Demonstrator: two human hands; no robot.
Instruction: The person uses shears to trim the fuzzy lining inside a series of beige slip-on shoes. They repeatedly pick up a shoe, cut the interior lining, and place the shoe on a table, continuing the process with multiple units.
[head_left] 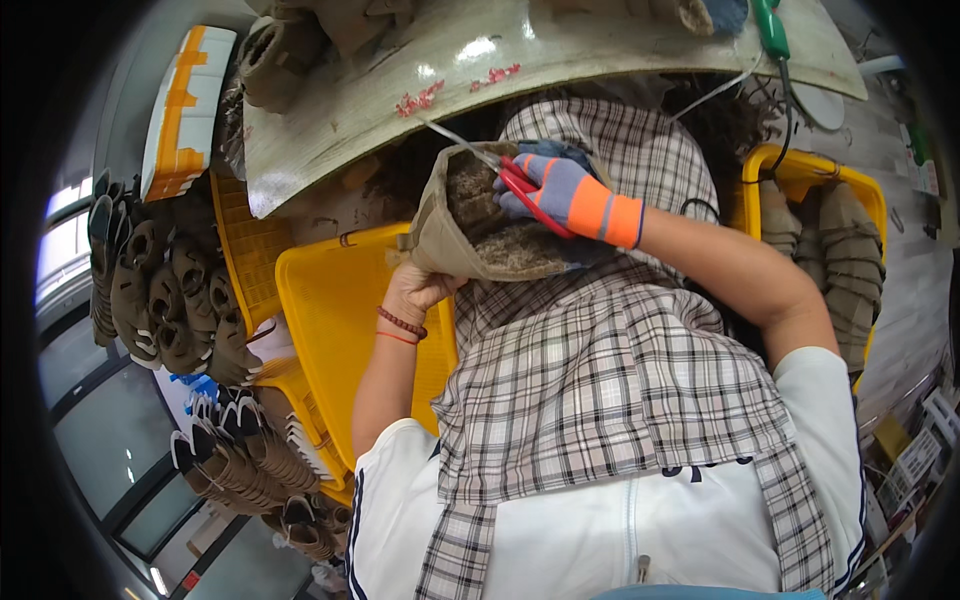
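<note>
Over my lap I hold a khaki fleece-lined boot upper, its opening turned up so the brown furry lining shows. My bare left hand, with beaded and red bracelets at the wrist, is closed on its lower left edge. A purple and orange glove covers my right hand, which grips red-handled scissors above the upper's opening. Their metal blades point to the far left, toward the table edge. The fingertips of my left hand are partly hidden behind the upper.
A pale worktable curves across the far side, with red scraps, brown footwear pieces and a green-handled tool on it. A yellow crate stands at my left; another yellow crate at right holds stacked uppers. More uppers hang far left.
</note>
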